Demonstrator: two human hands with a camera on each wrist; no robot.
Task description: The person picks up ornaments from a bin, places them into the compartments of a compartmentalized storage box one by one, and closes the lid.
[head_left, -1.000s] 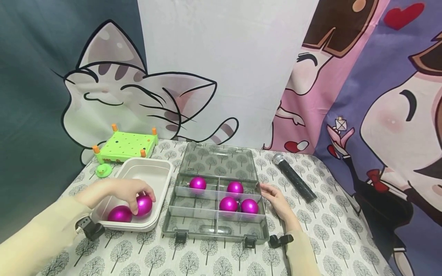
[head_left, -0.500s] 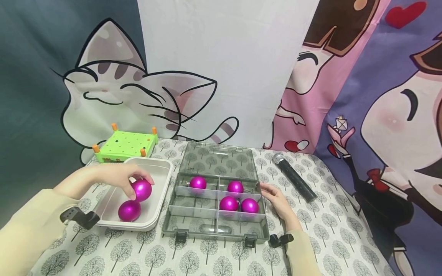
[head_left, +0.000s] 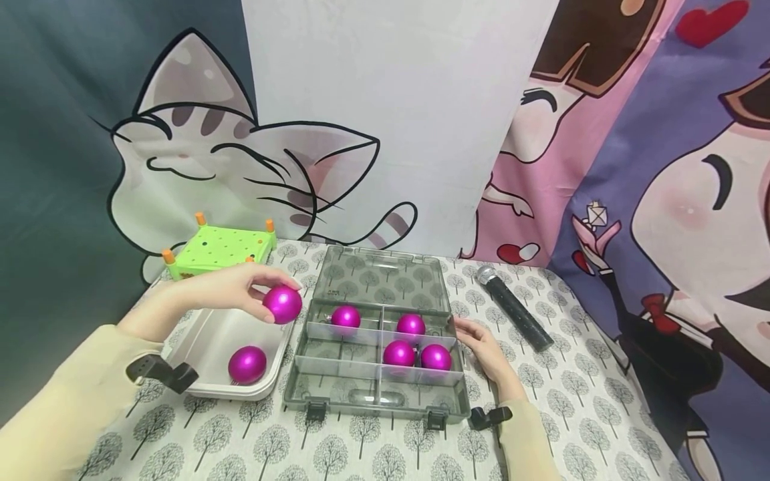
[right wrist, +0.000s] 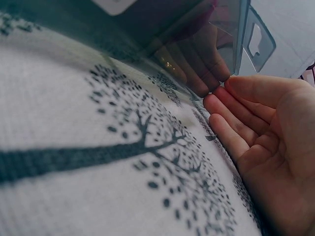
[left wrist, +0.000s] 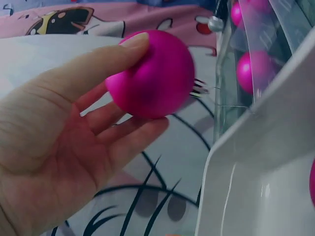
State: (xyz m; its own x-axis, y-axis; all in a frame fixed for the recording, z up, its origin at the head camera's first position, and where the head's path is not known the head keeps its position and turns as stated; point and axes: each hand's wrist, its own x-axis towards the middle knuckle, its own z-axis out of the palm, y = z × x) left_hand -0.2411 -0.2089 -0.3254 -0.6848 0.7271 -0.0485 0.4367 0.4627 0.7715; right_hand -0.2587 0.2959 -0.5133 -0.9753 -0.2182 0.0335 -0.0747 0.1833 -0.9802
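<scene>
My left hand (head_left: pixel 234 288) pinches a shiny magenta Christmas bauble (head_left: pixel 282 304) between thumb and fingers, above the right rim of a white plastic tub (head_left: pixel 207 344). In the left wrist view, the bauble's silver cap points away from the palm. Another magenta bauble (head_left: pixel 247 365) lies in the tub. To its right stands a grey transparent divided box (head_left: pixel 337 384), lid laid back, with several baubles in its back and middle compartments. My right hand (head_left: pixel 481 347) rests beside the box, its fingertips at the right wall (right wrist: pixel 197 54), fingers loosely extended.
A green toy table with orange legs (head_left: pixel 219 248) stands behind the tub. A black microphone (head_left: pixel 514 307) with a silver head lies right of the box. The tree-print tablecloth (head_left: pixel 337 454) meets a cartoon curtain (head_left: pixel 385 133) at the back.
My left hand has lifted a bauble out of the tub and carried it right, toward the box. The other bauble has rolled right inside the tub. My right hand stays put.
</scene>
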